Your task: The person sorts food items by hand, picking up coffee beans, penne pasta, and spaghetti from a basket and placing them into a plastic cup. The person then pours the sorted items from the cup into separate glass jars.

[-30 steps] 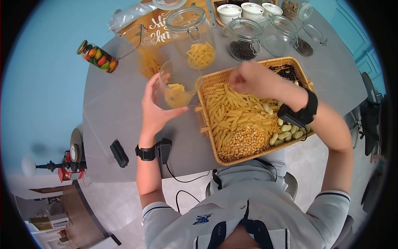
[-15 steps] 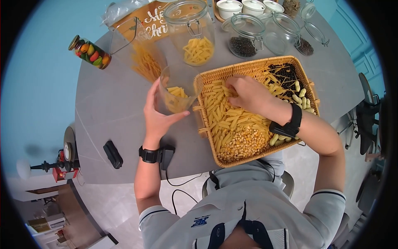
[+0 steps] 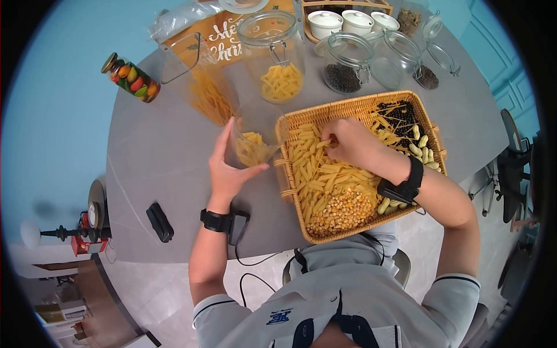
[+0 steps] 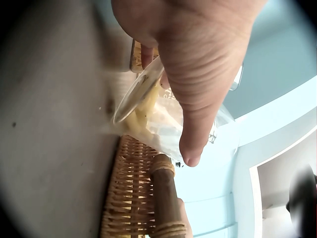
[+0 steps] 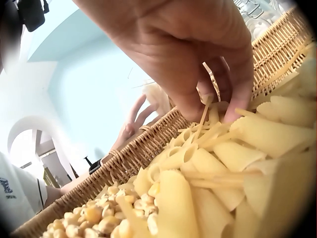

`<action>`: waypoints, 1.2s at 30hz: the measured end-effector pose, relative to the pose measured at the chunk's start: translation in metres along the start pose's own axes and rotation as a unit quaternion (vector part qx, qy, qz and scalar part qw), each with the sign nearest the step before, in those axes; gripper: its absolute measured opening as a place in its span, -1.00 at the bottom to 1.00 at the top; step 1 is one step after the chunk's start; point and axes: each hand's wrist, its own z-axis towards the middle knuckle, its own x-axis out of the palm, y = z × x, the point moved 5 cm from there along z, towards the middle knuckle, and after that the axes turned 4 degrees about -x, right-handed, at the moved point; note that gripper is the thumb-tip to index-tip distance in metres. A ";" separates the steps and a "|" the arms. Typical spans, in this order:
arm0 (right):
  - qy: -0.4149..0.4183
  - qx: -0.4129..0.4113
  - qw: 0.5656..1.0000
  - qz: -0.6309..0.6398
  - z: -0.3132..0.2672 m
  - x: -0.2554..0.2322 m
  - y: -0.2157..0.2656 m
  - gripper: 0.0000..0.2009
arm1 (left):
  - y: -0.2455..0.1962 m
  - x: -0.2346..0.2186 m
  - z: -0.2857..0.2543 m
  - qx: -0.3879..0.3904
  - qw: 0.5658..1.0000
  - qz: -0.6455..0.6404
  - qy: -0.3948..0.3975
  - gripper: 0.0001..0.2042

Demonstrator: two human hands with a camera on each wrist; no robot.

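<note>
My left hand (image 3: 227, 177) holds a clear cup (image 3: 259, 124) between thumb and fingers, beside the basket's left rim. Several pieces of penne (image 3: 252, 149) lie inside the cup. In the left wrist view the thumb (image 4: 194, 141) runs along the cup's side. My right hand (image 3: 354, 142) reaches into the wicker basket (image 3: 354, 105), its fingers curled and pinching at the penne pasta (image 3: 313, 165). In the right wrist view the fingertips (image 5: 235, 111) are down among the penne, with a thin noodle stick beside them; the fingers partly hide what they pinch.
Corn kernels (image 3: 343, 210), peanuts (image 3: 426, 152) and black beans (image 3: 397, 116) share the basket. Behind it stand a jar of penne (image 3: 281, 81), a jar of dark beans (image 3: 342, 75) and white lidded pots (image 3: 325, 23). Spaghetti (image 3: 212, 98) stands beyond the cup; a black case (image 3: 159, 221) lies left.
My right hand has come down from over the basket's far side into the penne, and its fingers have closed there. My left hand keeps hold of the cup in nearly the same place.
</note>
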 end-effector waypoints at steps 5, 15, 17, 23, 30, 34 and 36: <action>0.019 0.057 0.995 0.083 0.005 -0.015 -0.011 -0.83 | -0.001 0.002 0.000 0.000 1.000 -0.006 -0.010 0.05; 0.025 0.185 0.921 0.342 -0.003 -0.026 -0.038 -0.81 | 0.009 0.007 0.001 0.008 0.998 -0.061 -0.016 0.03; 0.025 0.183 0.925 0.331 -0.005 -0.027 -0.039 -0.78 | 0.010 0.008 0.001 0.010 0.998 -0.056 -0.016 0.03; 0.030 0.105 0.975 0.194 -0.006 -0.034 -0.038 -0.74 | 0.005 0.007 0.000 0.007 0.999 -0.046 -0.020 0.02; 0.014 0.095 0.974 0.204 -0.010 -0.032 -0.043 -0.75 | 0.003 0.007 0.001 0.021 0.998 -0.048 -0.022 0.02; -0.029 0.120 0.957 0.262 -0.005 -0.052 -0.030 -0.78 | 0.001 0.006 0.001 0.007 0.999 -0.048 -0.021 0.02; -0.071 0.083 0.956 0.272 0.010 -0.068 -0.001 -0.79 | 0.002 0.006 0.001 0.004 0.999 -0.048 -0.023 0.02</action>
